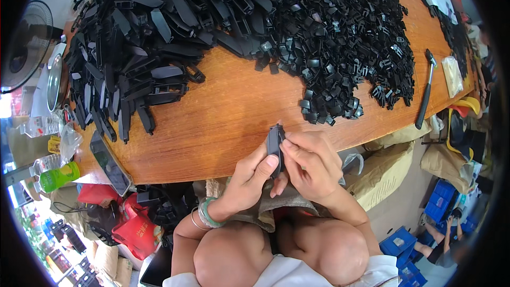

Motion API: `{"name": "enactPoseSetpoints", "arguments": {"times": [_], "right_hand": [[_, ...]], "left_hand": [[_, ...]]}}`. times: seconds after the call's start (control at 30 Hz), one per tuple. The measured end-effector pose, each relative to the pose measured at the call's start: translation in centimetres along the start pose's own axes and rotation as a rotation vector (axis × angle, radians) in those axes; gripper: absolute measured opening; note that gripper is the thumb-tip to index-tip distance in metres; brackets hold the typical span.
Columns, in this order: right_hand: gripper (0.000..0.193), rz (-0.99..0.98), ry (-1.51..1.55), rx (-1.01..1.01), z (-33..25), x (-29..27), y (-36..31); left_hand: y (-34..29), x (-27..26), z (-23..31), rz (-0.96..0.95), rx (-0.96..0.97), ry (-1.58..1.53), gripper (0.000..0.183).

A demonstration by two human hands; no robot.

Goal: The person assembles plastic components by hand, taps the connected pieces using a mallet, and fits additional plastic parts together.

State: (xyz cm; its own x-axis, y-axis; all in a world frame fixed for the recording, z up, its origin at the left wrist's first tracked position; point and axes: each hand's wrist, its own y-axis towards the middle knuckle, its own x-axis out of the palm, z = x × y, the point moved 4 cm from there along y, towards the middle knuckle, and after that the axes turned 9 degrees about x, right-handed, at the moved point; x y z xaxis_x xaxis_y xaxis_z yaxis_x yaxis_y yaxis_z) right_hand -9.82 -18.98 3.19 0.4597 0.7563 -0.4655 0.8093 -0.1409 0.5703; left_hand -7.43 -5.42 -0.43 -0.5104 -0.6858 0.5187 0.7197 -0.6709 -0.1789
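Note:
Just past the table's near edge, a long, narrow black plastic part [273, 146] stands nearly upright in my left hand [248, 178]. The left thumb lies along its face, with the fingers wrapped behind. My right hand [314, 166] is closed, thumb and forefinger pinched against the part's upper right side. Whether a small piece sits between those fingertips is hidden. Beyond my hands, a large heap of similar long black parts [170, 18] covers the far left. Next to it, a heap of small black plastic clips [334, 69] spreads across the far middle and right.
The wooden table [228, 106] carries a phone [110, 162] at its left edge and a hammer [426, 90] at right. A green-labelled bottle [59, 176] and a fan [26, 45] stand left. Below right are paper sacks [385, 172] and blue bins [398, 242]; another person's arm [446, 239] shows there.

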Motion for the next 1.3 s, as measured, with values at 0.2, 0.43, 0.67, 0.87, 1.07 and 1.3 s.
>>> {"name": "enactPoseSetpoints", "arguments": {"times": [0.2,0.43,0.67,0.87,1.07,1.3], "right_hand": [[0.034,-0.121,0.013,0.078,0.3,-0.4,0.5],[0.034,-0.248,0.088,0.084,1.0,0.0,0.8],[0.04,-0.373,-0.152,0.106,1.9,1.3,0.9],[0.037,-0.354,-0.229,0.229,2.3,0.3,0.7],[0.019,0.187,-0.386,0.609,5.8,-8.6,-1.9],[0.021,0.17,-0.378,0.611,7.0,-7.8,-3.4]], "left_hand": [[-0.1,-0.2,0.1,-0.034,0.018,-0.058,0.042],[-0.7,-1.9,1.2,-0.112,-0.181,-0.136,0.045],[-1.5,-6.9,9.8,0.455,0.737,1.628,0.008],[0.9,-11.1,11.2,0.497,0.625,1.83,0.019],[-0.3,-7.2,10.6,0.365,0.931,1.956,0.023],[-1.9,-4.9,5.5,0.332,0.459,0.893,0.035]]}}
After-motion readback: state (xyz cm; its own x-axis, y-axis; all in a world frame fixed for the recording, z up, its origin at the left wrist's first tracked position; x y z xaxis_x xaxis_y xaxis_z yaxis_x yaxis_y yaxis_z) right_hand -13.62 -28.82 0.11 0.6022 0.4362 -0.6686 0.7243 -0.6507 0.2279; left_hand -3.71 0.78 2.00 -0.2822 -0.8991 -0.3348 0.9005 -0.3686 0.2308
